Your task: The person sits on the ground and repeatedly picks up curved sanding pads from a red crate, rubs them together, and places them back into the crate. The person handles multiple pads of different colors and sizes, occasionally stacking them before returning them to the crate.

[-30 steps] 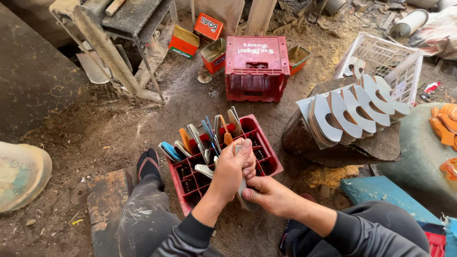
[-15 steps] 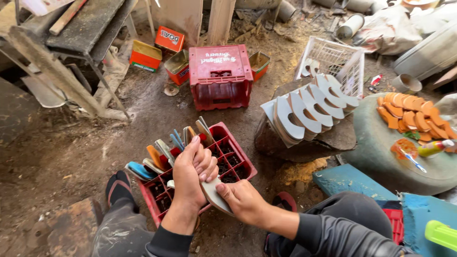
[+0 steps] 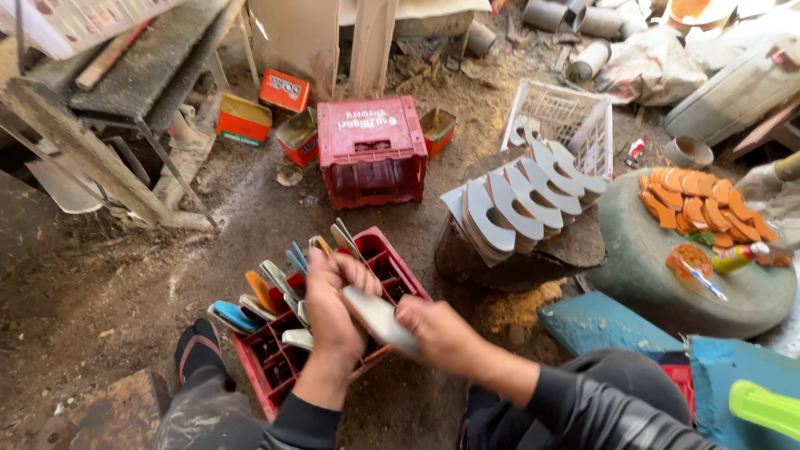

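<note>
Two bare hands meet over a red compartment crate on the dirt floor in the head view. The right hand has its fingers clamped around one end of a pale, flat curved blade, held level so its face stays exposed. The left hand lies across the blade's other end, fingers together and curled over it, apparently steadying it. Similar pieces with coloured handles stand upright in the crate's cells, one to a slot, which keeps them apart and within reach. Behind, curved pale blanks lean in a fanned row on a stump. Orange pieces lie heaped on a round grey slab.
</note>
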